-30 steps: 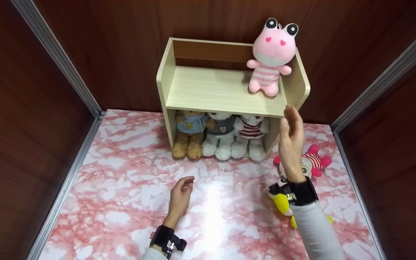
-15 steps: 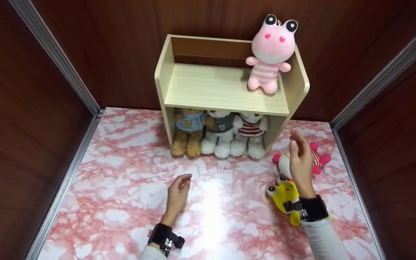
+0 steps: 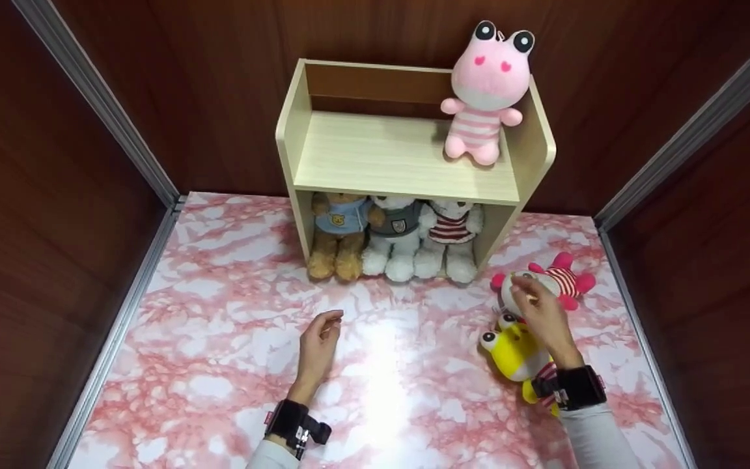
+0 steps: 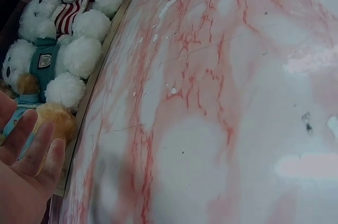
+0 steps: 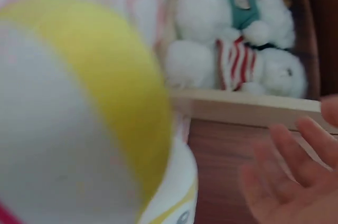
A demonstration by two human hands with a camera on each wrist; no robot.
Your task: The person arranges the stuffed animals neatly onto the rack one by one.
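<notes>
My right hand (image 3: 544,319) hovers, fingers loosely bent and holding nothing, over two plush toys on the floor at the right. One is a yellow frog plush (image 3: 512,352) with bulging eyes; the other is a white-headed plush (image 3: 564,281) with pink limbs and a striped top, its head partly hidden by my hand. In the right wrist view the frog's yellow and white head (image 5: 121,86) fills the left side, apart from my fingers (image 5: 296,155). My left hand (image 3: 318,348) is relaxed and holds nothing, over the middle of the marbled floor.
A pale wooden shelf (image 3: 407,156) stands against the back wall. On its top level a pink frog plush (image 3: 489,85) sits at the right. Three teddy bears (image 3: 391,254) sit side by side below. Dark wood panels (image 3: 56,228) enclose both sides.
My right hand has come down and back from beside the shelf to above the two floor plushes. My left hand has barely moved. The view has tilted slightly.
</notes>
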